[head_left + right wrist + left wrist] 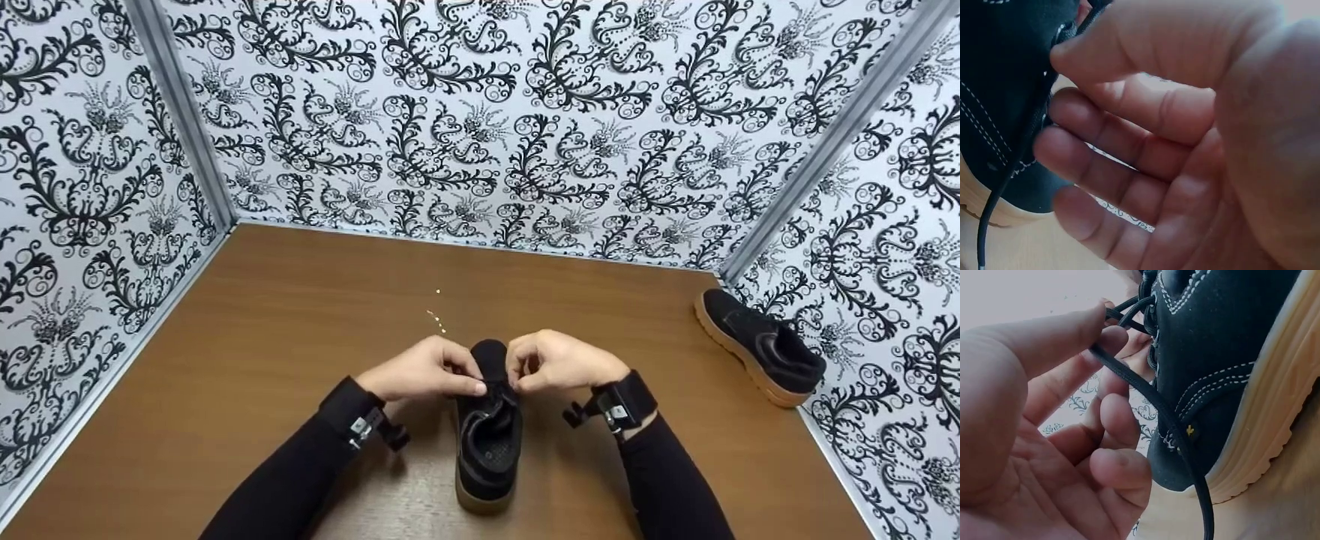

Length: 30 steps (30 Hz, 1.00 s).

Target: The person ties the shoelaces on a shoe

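Observation:
A black shoe (487, 476) with a tan sole stands upright on the brown table, toe pointing away from me. My left hand (427, 369) is at the left side of its laced front, thumb and forefinger pinching a black shoelace (1148, 389). The lace's loose end hangs down past the shoe's side, while the other fingers curl loosely below. On the opposite side, my right hand (566, 361) has thumb and forefinger together at the lacing. Another lace end (995, 194) trails down from there, and its remaining fingers are half bent. The thumb partly hides that pinch.
A second black shoe (761, 345) with a tan sole lies at the right, close to the patterned side wall (892, 315). Patterned panels enclose the table (300, 300) at the back and left too. Small bright spots (436, 319) show beyond the near shoe's toe.

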### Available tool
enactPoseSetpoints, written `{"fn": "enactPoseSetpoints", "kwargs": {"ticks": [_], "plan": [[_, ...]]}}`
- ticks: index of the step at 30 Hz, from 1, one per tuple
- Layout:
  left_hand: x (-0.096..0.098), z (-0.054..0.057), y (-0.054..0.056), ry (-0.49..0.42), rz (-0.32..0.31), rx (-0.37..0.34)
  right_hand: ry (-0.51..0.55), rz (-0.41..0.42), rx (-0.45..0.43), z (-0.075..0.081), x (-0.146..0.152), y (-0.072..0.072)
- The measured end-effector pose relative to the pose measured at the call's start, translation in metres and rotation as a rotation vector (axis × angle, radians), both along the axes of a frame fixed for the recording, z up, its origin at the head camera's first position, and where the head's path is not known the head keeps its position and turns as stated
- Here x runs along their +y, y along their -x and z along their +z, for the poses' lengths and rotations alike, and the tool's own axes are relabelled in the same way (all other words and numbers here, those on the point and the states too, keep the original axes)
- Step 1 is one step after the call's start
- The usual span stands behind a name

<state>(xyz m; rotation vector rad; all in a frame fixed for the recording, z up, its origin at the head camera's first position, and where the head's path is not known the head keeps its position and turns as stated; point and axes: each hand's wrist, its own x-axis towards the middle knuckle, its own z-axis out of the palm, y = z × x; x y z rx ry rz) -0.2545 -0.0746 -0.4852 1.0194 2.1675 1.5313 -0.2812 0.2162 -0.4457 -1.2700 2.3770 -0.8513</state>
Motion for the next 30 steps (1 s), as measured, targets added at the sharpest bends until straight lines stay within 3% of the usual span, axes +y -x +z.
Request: {"fn": "enactPoseSetpoints", "kwargs": {"ticks": [9, 14, 21, 25, 30], "plan": [[-0.002, -0.002, 0.0, 0.015, -0.002, -0.018, -0.013, 0.007, -0.012, 0.0, -0.001, 0.0], [-0.004, 0.0, 0.001, 0.028, -0.015, 0.007, -0.058, -0.051, -0.049, 0.004, 0.002, -0.003], [-0.01, 0.002, 0.003, 0.008, -0.095, 0.025, -0.031, -0.092, -0.127, 0.021, 0.025, -0.004], [-0.014, 0.005, 0.002, 0.059, -0.156, 0.002, -0.018, -0.098, -0.156, 0.026, 0.038, -0.002], [-0.018, 0.005, 0.003, 0.125, -0.192, -0.023, -0.097, -0.116, -0.179, 0.028, 0.048, 0.001]]}}
